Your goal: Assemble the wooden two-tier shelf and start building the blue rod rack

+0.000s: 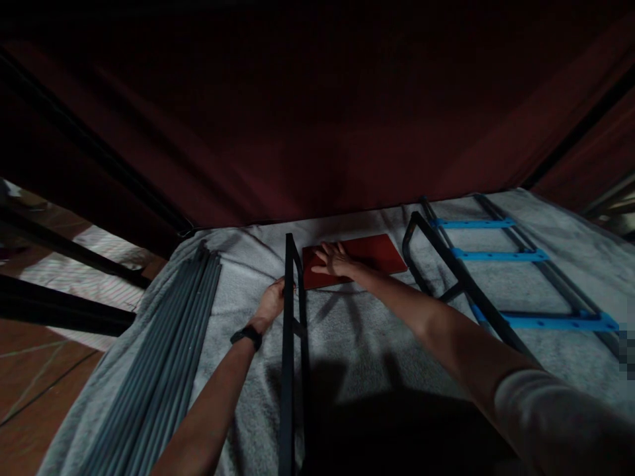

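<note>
A flat red board (374, 254) lies across the grey cloth between two black metal frames. My right hand (336, 261) rests on the board's left part, palm down, with the fingers spread. My left hand (270, 301) is at the left black frame (288, 344), beside the board's left end. Its fingers are bent together and partly hidden behind that frame's bar, and a small thin thing, too small to name, shows at the fingertips. The right black frame (461, 284) stands at the board's right end, with my right forearm passing in front of it.
A bundle of grey tubes (163, 357) lies along the left on the grey cloth (238, 264). To the right are dark rails with blue crosspieces (501, 255). A dark red fabric wall (322, 158) rises behind. Dark bars (64, 304) stand at the far left.
</note>
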{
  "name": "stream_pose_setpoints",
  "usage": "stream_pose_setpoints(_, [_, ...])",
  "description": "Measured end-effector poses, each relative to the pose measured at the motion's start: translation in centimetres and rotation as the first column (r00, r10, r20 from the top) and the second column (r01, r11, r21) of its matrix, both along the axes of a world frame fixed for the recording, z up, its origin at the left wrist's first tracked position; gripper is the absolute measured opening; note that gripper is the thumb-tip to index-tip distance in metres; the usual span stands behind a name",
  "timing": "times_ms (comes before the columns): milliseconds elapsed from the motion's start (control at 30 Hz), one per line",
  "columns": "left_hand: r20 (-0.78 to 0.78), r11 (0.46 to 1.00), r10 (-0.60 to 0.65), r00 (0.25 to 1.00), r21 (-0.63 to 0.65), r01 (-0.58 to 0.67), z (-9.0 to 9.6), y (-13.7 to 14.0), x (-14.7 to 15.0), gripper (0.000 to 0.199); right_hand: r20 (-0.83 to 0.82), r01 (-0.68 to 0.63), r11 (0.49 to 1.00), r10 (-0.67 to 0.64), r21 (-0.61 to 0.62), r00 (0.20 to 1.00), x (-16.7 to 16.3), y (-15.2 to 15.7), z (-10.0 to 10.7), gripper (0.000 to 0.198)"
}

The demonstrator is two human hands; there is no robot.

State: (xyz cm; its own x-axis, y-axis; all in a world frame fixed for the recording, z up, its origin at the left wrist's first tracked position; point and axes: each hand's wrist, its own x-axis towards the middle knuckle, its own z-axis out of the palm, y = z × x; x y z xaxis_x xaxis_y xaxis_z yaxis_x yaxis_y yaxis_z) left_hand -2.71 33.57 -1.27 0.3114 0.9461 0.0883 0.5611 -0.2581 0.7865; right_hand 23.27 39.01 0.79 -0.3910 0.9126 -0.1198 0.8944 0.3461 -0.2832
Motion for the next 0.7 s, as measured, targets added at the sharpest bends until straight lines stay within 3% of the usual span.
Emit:
stream_pose_setpoints(233, [-0.055,0.999,-0.024,0.998,0.041,0.026,0.4,-0.1,0.0,0.009,-0.046,-0.269,0.963,0.269,-0.008,0.962,-0.6,-3.4,0.2,0.088])
stream_pose_setpoints(467, [-0.079,0.998,-0.013,0.997,0.055,0.017,0.3,-0.1,0.2,0.011,-0.035,-0.195,0.980,0.194,-0.028,0.980,-2.0,-4.1,1.2,0.072])
stream_pose_setpoints(700, [-0.035,0.999,0.014,0.999,0.048,-0.012,0.3,-0.4,0.4,0.006,-0.017,-0.181,0.982,0.180,-0.062,0.983,-2.0,-4.5,1.9,0.069])
